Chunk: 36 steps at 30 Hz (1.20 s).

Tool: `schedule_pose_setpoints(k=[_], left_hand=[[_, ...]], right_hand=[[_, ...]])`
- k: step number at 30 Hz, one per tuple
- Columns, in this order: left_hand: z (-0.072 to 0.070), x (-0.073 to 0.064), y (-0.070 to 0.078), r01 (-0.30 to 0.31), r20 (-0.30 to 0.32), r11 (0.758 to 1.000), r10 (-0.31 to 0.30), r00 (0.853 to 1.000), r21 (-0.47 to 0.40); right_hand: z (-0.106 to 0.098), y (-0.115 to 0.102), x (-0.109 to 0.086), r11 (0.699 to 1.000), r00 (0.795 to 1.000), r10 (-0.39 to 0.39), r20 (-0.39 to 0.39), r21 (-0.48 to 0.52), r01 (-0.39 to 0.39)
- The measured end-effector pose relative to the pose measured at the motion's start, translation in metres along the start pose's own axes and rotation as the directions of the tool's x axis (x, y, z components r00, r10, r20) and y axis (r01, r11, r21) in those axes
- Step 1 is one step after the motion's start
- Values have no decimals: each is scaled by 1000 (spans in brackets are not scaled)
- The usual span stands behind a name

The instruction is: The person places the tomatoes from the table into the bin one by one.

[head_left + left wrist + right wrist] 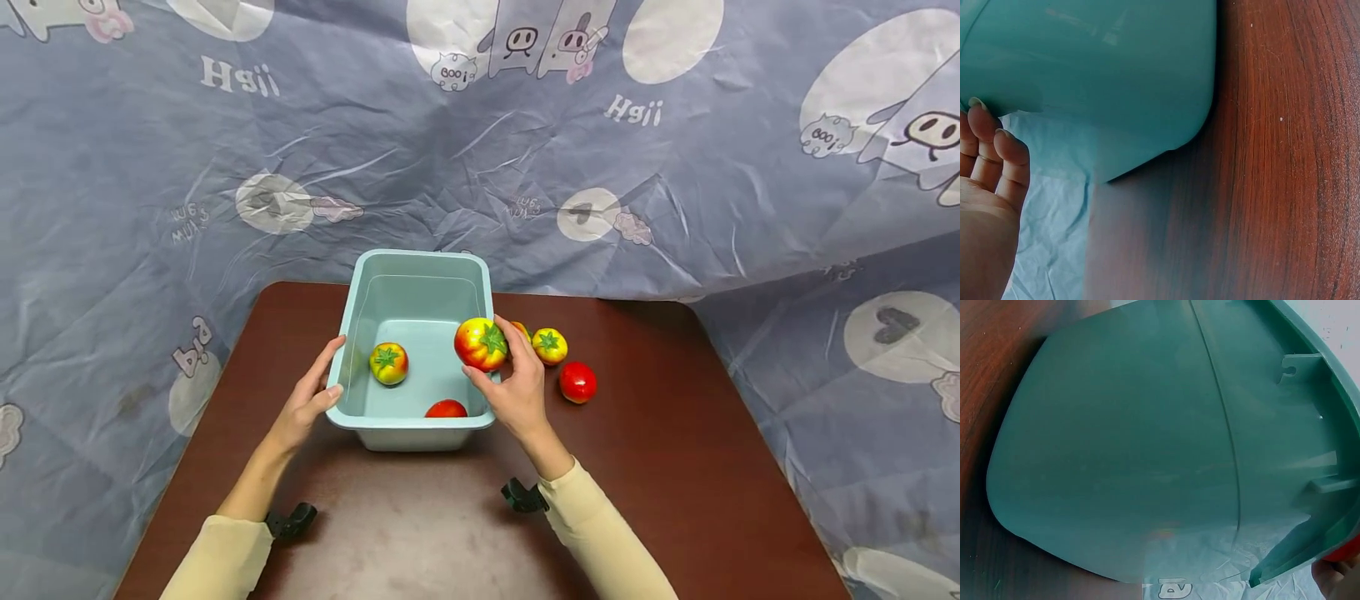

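A light blue-green plastic bin point(423, 257) stands on the table. My left hand point(306, 398) holds its left rim, thumb on the rim; in the left wrist view, the fingers point(1013, 153) rest against the outer wall. Over the bin's right rim, my right hand point(517, 387) pinches a red-and-yellow tomato point(478, 343) between thumb and fingers, its green leafy top showing. Inside the bin lie another red-and-yellow tomato point(388, 364) and a red one point(447, 408), partly hidden by the near wall. The right wrist view mostly shows the bin's outer side point(1116, 444).
Right of the bin, on the brown table point(675, 467), are a yellow tomato point(550, 346) with a green top and a red tomato point(577, 382). Another point(521, 330) is partly hidden behind my right hand. A patterned grey-blue cloth point(420, 167) hangs around the table.
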<state>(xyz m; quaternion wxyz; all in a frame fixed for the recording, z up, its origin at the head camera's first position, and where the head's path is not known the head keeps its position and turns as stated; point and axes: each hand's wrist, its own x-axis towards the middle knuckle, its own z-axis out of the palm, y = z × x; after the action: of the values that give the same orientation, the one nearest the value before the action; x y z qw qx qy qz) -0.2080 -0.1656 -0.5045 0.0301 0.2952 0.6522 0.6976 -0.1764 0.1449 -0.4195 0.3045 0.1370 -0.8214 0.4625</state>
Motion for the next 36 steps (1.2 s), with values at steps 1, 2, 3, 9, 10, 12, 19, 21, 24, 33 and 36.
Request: schedule_pose_setpoints(k=[1, 2, 3, 9, 10, 12, 19, 21, 24, 33, 36], left_hand=[[-1, 0, 0, 1, -3, 1000, -1, 1000, 5], [-2, -1, 1, 3, -5, 1000, -3, 1000, 5], [-2, -1, 1, 1, -7, 1000, -1, 1000, 11], [1, 0, -1, -12, -4, 1000, 12, 1000, 18], [2, 0, -2, -11, -2, 1000, 11, 1000, 12], [3, 0, -2, -12, -4, 1000, 12, 1000, 6], [5, -2, 0, 15, -10, 1000, -15, 1000, 14], [5, -2, 0, 21, -8, 1000, -20, 1000, 17], [4, -3, 0, 7, -18, 1000, -7, 1000, 20], [2, -1, 0, -13, -1, 1000, 13, 1000, 3], [1, -1, 0, -12, -4, 1000, 12, 1000, 13]], right_hand=[[1, 1, 0, 1000, 1000, -1, 4, 4, 1], [2, 4, 0, 1000, 1000, -2, 4, 6, 2], [4, 8, -1, 1000, 1000, -8, 3, 4, 7], [6, 20, -3, 1000, 1000, -10, 6, -13, 10], [6, 20, -3, 1000, 1000, -11, 8, -16, 12], [6, 20, -3, 1000, 1000, -13, 14, -21, 13], [6, 24, -5, 999, 1000, -23, 18, 26, 23], [6, 24, -5, 998, 1000, -24, 18, 64, 22], [8, 22, -3, 994, 999, -24, 30, 110, 21], [1, -9, -1, 987, 999, -33, 16, 157, 30], [-1, -12, 1, 985, 1000, -25, 12, 169, 23]])
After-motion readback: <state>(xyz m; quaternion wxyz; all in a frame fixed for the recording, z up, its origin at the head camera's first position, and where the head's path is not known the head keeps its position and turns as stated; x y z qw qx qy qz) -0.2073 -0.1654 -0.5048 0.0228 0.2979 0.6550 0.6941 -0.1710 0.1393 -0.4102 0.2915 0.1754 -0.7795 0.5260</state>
